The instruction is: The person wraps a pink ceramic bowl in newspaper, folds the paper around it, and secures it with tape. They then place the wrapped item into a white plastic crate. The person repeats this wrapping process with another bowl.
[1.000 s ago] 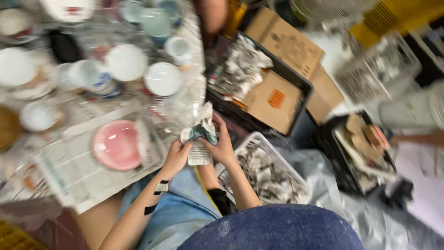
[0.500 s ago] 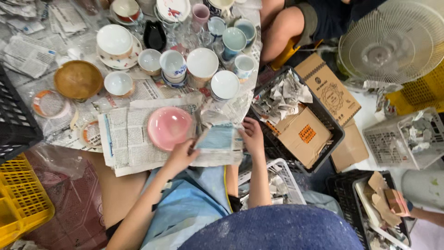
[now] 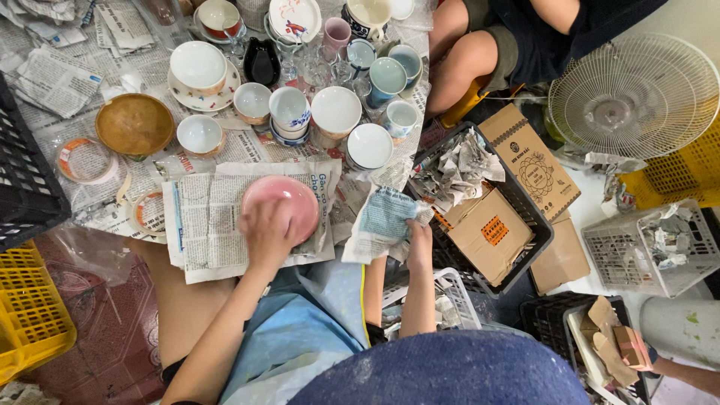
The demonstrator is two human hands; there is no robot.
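A pink bowl (image 3: pixel 294 196) sits upside down on spread newspaper sheets (image 3: pixel 210 225) in front of me. My left hand (image 3: pixel 266 234) lies on the bowl's near side with the fingers curled over it. My right hand (image 3: pixel 418 238) grips the lower edge of a newspaper-wrapped bundle (image 3: pixel 382 221). The bundle is held just right of the sheets, beside a black crate (image 3: pixel 541 234).
Several cups and bowls (image 3: pixel 335 111), a wooden bowl (image 3: pixel 135 124) and tape rolls (image 3: pixel 84 160) crowd the far side. The black crate holds wrapped pieces and cardboard boxes (image 3: pixel 487 234). Yellow crates (image 3: pixel 30 315), a fan (image 3: pixel 634 96), a seated person (image 3: pixel 480 52) and another person's hand (image 3: pixel 637 349) surround me.
My left hand has let go of the wrapped bundle and moved left onto the pink bowl. My right hand has carried the bundle to the right, toward the black crate.
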